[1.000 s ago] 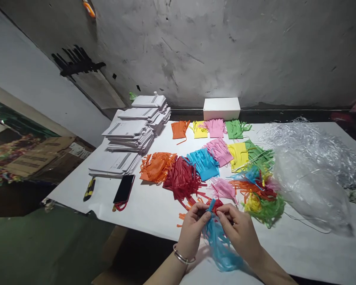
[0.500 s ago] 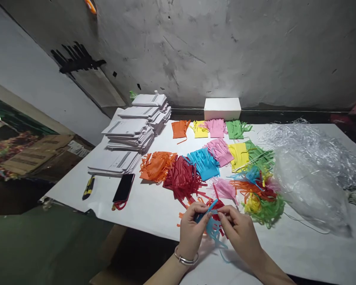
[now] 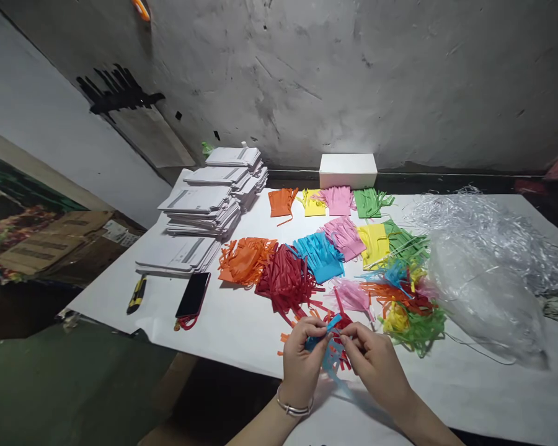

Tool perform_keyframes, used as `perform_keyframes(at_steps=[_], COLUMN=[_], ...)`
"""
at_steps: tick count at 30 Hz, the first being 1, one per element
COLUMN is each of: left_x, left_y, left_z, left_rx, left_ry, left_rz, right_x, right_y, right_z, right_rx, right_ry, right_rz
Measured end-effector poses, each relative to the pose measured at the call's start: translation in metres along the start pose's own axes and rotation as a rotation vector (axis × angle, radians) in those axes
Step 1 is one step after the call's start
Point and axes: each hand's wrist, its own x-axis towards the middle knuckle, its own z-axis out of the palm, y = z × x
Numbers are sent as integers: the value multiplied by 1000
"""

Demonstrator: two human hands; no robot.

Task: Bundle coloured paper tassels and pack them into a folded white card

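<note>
Blue fringed tissue paper (image 3: 331, 358) hangs between my two hands at the front of the table. My left hand (image 3: 303, 353) pinches its upper part, where a short blue end sticks up past the fingertips. With thumb and fingers closed, my right hand (image 3: 374, 356) grips the blue paper from the other side. Red fringed strips (image 3: 341, 322) lie just behind my fingertips. Beyond are fringed bundles: orange (image 3: 247, 260), dark red (image 3: 286, 279), blue (image 3: 319, 255) and pink (image 3: 344, 237). A loose pile of green strips (image 3: 418, 331) lies right of my right hand.
Stacked white envelopes (image 3: 186, 254) stand at the left, with a phone (image 3: 193, 296) and a yellow-black cutter (image 3: 136, 295) in front. A clear plastic bag (image 3: 486, 297) and silvery shreds (image 3: 497, 229) fill the right. A white box (image 3: 348, 170) stands against the wall.
Both hands stay nearly in place, still pinching the blue paper. Its hanging strips have shifted and look blurred, swinging under the right hand.
</note>
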Motion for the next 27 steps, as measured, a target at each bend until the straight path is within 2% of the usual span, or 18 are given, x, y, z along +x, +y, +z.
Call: perform_keyframes(at_steps=[6,10,11,15,18,20,22,25,27], left_x=[-3,-3,-3,-5,-5,-6,-7,-11,-10], left_y=[-3,-3,-2,-1,-1,-4,-9,-24,-38], left_z=[-1,-1,-1,-3,-4,-4,0,11,17], left_rx=[39,69,84,163,244,298,342,356,344], left_ry=[-100,-118,-134,-205,-255,-295,-342,-473,-615], left_rz=[92,138,162,289,393,441,450,425,430], right_x=[1,4,6,13,16,18,21,29,37], right_y=[-1,3,5,11,16,20,26,41,51], right_z=[3,6,5,0,-6,-5,-1,-2,-17], right_rx=[244,439,488,519,366,287,325,493,566], right_ry=[-8,68,45,-219,-233,-174,-59,207,377], right_rz=[134,191,202,197,156,130,109,100,107])
